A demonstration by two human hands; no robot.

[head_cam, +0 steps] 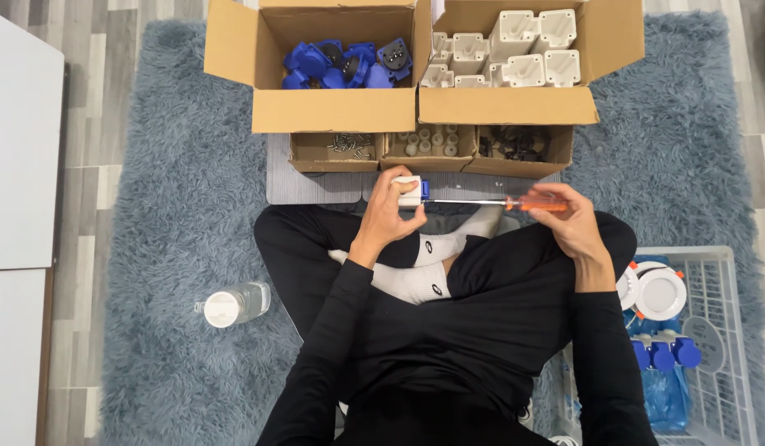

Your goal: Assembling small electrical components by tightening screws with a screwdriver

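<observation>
Head view shows the left hand (388,213) clasping a small white-and-blue plastic socket part (413,191) above the crossed legs, while the right hand (574,221) grips an orange-handled screwdriver (491,202), its tip at the part.

orange-handled screwdriver (515,203), white-and-blue part (411,191), grey-blue rug (176,215), brown boxes (333,110)

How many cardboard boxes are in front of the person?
5: two large ones at the back, with blue parts and white parts; three small ones in front, left, middle, right.
</observation>
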